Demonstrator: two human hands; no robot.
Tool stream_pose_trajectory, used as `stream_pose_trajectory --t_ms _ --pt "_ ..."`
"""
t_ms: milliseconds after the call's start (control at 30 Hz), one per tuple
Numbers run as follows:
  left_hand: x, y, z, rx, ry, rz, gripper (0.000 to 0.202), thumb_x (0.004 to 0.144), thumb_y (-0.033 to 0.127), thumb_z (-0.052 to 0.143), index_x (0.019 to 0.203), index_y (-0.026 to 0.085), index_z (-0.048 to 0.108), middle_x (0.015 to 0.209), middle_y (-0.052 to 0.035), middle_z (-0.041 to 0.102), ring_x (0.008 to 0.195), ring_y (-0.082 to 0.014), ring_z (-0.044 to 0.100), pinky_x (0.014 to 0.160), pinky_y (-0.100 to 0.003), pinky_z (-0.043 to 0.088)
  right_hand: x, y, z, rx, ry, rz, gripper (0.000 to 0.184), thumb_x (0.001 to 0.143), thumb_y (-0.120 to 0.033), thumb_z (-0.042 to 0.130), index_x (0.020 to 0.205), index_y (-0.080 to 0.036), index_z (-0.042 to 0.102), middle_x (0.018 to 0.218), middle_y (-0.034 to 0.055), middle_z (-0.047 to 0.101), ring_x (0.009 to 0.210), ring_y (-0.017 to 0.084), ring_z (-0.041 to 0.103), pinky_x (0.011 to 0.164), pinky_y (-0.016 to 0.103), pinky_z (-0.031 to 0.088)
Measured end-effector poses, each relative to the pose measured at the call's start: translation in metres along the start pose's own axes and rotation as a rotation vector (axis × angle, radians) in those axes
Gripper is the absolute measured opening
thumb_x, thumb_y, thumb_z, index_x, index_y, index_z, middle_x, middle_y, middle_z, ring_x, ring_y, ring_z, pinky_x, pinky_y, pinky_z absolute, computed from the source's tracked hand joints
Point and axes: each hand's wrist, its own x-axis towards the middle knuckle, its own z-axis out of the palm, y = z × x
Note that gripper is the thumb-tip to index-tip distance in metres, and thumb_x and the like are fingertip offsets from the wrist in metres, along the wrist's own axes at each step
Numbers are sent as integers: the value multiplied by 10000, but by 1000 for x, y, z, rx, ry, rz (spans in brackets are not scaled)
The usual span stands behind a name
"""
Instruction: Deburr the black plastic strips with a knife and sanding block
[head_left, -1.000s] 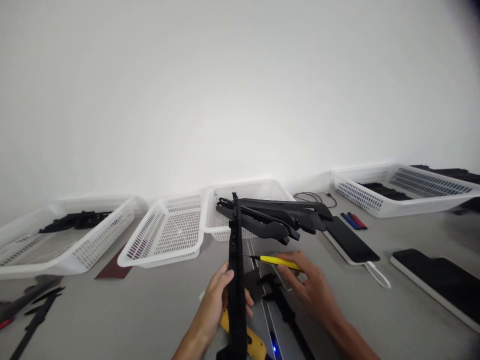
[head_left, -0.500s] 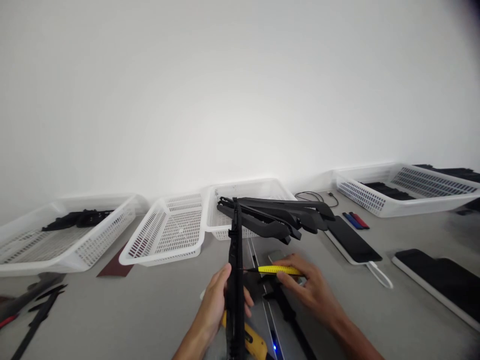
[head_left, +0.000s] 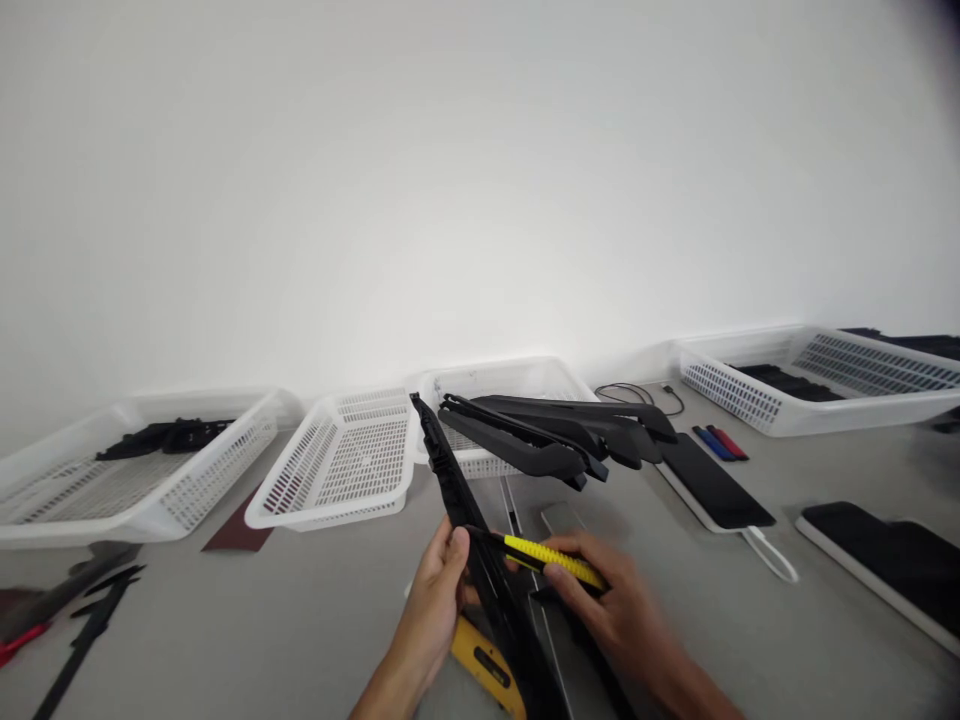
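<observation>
My left hand [head_left: 431,595] is closed around a long, narrow black plastic part [head_left: 459,490], which slants from the middle basket down to the bottom edge. My right hand [head_left: 619,600] grips a yellow-handled utility knife [head_left: 551,557]. The knife's dark blade reaches across the black part, close to my left thumb; whether it touches is unclear. Under the part lies a yellow tool [head_left: 484,660], partly covered. A dark tool, partly hidden, rests below my right hand. Several curved black plastic pieces [head_left: 540,450] lie across the front of the middle basket [head_left: 517,370].
White baskets stand along the wall: one at left [head_left: 169,500] with black parts, another beside it [head_left: 330,520], and one at right [head_left: 765,410] with black pieces. Phone-like devices [head_left: 705,480] and blue and red strips [head_left: 720,442] lie at right. A black caliper-like tool [head_left: 94,625] is at left.
The black part has tilted from nearly upright, its far end swinging left and its near end right. The knife's handle has dipped slightly at the right, and its blade now shows broader.
</observation>
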Motion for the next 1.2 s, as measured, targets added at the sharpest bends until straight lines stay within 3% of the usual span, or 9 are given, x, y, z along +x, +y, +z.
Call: stream_pose_trajectory --t_ms 200,333,500,633,767,867,967,1200 --pt "0 -2 1 15 45 -8 691 829 674 836 1281 183 657 1030 -105 831 874 -280 828 569 -266 638 -1 4 6 -19 72 -27 247 1057 -416 581 1034 -251 764 921 55 807 818 232 768 725 302 595" --pt "1 -1 1 30 35 -19 712 814 690 841 1273 176 663 1006 -108 833 855 -283 826 563 -277 638 -2 6 7 -5 48 -46 232 1061 -397 578 1039 -250 757 932 59 802 820 229 765 734 304 602" --pt "0 5 2 54 -23 -43 623 838 689 815 1164 173 691 1076 -128 821 859 -271 815 523 -253 606 -1 6 5 -32 116 -35 271 1070 -444 575 1028 -242 751 925 68 795 826 237 765 738 314 599" --pt "-2 9 5 -5 -16 -74 520 823 614 858 1057 177 700 942 -85 813 789 -241 795 555 -253 598 2 5 -1 -25 60 -52 259 1072 -434 585 1028 -250 762 930 53 800 820 225 768 741 303 599" --pt "-5 13 6 4 35 -62 423 806 556 834 925 173 699 737 -24 741 618 -193 714 491 -251 560 3 6 -6 -56 136 -55 273 1064 -447 593 1010 -241 763 925 60 798 817 233 764 754 315 606" --pt "-6 16 5 45 78 -88 435 786 564 802 972 183 701 626 21 667 489 -165 605 382 -240 476 3 7 -7 -50 114 -75 251 1059 -431 602 1019 -242 762 938 67 799 814 233 762 748 315 612" --pt "-6 17 4 93 96 -69 465 798 565 791 1033 173 708 570 39 639 430 -119 509 390 -205 418 3 7 -7 -24 86 -114 207 1062 -392 615 1073 -256 770 1003 73 810 882 236 777 788 316 621" --pt "-4 13 -1 168 94 -91 572 830 585 767 1193 145 724 596 12 686 465 -135 535 436 -214 421 6 9 -13 -50 56 -122 189 1035 -377 640 1036 -261 789 972 72 823 857 244 784 762 334 631"
